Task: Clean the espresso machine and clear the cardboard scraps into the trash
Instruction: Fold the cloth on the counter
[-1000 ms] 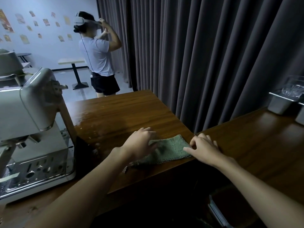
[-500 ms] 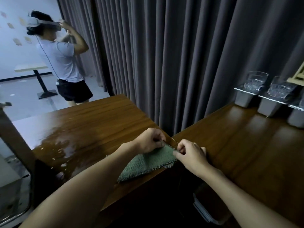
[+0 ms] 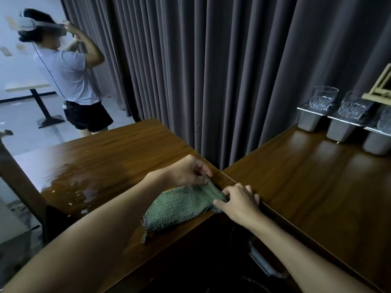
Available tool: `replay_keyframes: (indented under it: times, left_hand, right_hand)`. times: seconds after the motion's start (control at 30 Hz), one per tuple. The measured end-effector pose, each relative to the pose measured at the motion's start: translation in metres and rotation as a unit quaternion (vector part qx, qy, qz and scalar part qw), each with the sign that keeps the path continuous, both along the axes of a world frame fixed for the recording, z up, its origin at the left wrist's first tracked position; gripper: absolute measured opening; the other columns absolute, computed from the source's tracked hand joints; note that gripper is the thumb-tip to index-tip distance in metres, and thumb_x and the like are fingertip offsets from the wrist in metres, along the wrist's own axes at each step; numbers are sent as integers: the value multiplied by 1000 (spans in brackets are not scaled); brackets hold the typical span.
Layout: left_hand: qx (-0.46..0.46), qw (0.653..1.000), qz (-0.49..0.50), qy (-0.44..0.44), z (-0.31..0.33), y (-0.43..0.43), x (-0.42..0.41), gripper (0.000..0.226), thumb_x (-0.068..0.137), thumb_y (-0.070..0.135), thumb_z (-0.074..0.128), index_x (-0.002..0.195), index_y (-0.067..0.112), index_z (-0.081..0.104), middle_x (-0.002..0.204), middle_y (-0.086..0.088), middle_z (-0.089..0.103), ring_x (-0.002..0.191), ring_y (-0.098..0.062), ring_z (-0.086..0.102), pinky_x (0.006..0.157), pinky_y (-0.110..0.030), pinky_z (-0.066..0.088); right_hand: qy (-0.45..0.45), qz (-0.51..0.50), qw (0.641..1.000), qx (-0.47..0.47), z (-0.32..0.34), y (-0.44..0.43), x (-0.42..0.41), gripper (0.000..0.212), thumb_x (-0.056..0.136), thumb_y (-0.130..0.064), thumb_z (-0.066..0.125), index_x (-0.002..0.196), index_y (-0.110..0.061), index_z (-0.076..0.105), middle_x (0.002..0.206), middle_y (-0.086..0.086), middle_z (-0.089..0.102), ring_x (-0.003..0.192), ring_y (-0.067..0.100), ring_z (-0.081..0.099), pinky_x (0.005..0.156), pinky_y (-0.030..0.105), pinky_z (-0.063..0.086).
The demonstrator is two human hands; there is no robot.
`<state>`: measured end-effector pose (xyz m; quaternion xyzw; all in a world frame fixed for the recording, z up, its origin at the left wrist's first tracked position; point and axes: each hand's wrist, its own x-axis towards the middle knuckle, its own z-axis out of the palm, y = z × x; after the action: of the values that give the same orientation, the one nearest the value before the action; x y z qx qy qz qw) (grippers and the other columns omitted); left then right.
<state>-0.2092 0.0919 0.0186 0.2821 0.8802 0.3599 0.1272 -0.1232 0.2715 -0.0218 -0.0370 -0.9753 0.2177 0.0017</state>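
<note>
1. The green cloth [image 3: 179,208] lies on the left wooden counter [image 3: 110,157], at its front edge and just beside the seam where the right wooden counter [image 3: 317,187] meets it.
2. The left hand [image 3: 186,172] is at the cloth's far corner, fingers curled and pinching the fabric, which is raised off the wood there.
3. The right hand [image 3: 239,201] is at the cloth's right edge, thumb and fingertips clenched on the hem, with its knuckles over the seam.
4. Between the two hands the cloth is drawn into a taut fold. Its near part lies flat, and its nearest corner droops over the counter's front edge.
5. Left of the cloth, a bright patch of glare with pale flecks [image 3: 72,187] sits on the same counter. It is unclear whether these are scraps or reflections.
6. Well left of the cloth, at the frame's edge, only a blurred pale sliver of the espresso machine [image 3: 10,220] shows.
7. Behind the cloth hangs a dark pleated curtain [image 3: 211,70].
8. Far right of the cloth, on the right counter against the curtain, cut glasses [image 3: 322,98] stand on grey holders [image 3: 310,122], with a small wooden easel [image 3: 380,85] beside them.
9. Far behind and left of the cloth, beyond the counter, a person [image 3: 69,77] stands with both hands raised to a white headset [image 3: 40,25], near a small pedestal table [image 3: 27,86].
</note>
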Motion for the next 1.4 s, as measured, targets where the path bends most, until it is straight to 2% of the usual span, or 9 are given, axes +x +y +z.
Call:
replay_keyframes:
  times: [0.2,0.47,0.63,0.77,0.87,1.07,1.23,1.33,1.4]
  left_hand:
    - [67,997,12,-23,17,-19,13,23,85,-6,69,106,4,70,90,1,70,80,-2,68,75,-17,53]
    - [-17,999,33,-6,34,-96,35,32,84,-6,69,102,21,72,104,4,73,99,-9,69,92,-28,55]
    - [-111,992,66,7,25,-131,55,40,86,-14,52,109,12,70,116,0,68,115,-13,63,98,-31,54]
    - [-116,989,95,10,4,-127,69,29,93,16,65,122,18,63,117,4,61,110,-16,61,91,-28,53]
    - [-170,981,79,49,-8,-120,77,34,91,29,69,124,23,65,122,6,57,113,-10,52,98,-25,43]
    - [-199,969,129,71,-8,-138,104,30,96,31,61,124,20,67,123,1,60,110,-12,53,88,-21,39]
    - [-204,957,181,99,-19,-166,138,19,94,33,59,91,21,74,104,-4,68,112,-18,53,107,-34,37]
    - [-210,951,197,113,-23,-178,161,22,87,44,63,67,37,55,111,4,52,128,-18,39,112,-38,31]
    - [-142,954,228,134,-29,-180,177,12,88,38,69,82,39,59,129,2,49,133,-17,40,109,-36,38]
  right_hand:
    - [76,30,979,-186,6,-13,12,16,80,-34,70,87,-27,57,87,-11,67,88,13,63,93,46,44]
    - [125,169,949,-235,25,-76,39,27,82,-15,74,98,-26,56,79,-13,57,66,0,54,60,16,44]
    - [20,222,925,-308,22,-103,47,30,90,-21,66,119,-23,58,92,-8,61,79,3,59,66,16,48]
    - [141,152,968,-142,8,-98,40,14,91,-27,62,105,-24,63,98,-10,60,97,12,55,85,29,47]
    - [72,184,980,-18,0,-96,38,29,92,-50,54,113,-31,59,115,-11,52,113,13,42,97,38,32]
    - [71,226,972,3,1,-105,27,32,95,-55,44,111,-33,61,122,-15,52,119,10,41,96,35,27]
    - [63,283,957,-9,1,-131,18,29,95,-52,49,112,-32,61,129,-15,53,128,10,38,97,33,21]
    - [14,352,935,-38,-4,-146,19,33,93,-49,56,123,-34,57,143,-14,46,137,16,34,107,34,20]
    - [-29,400,913,-72,-7,-152,20,33,92,-42,61,124,-36,57,148,-15,41,142,20,28,115,42,20]
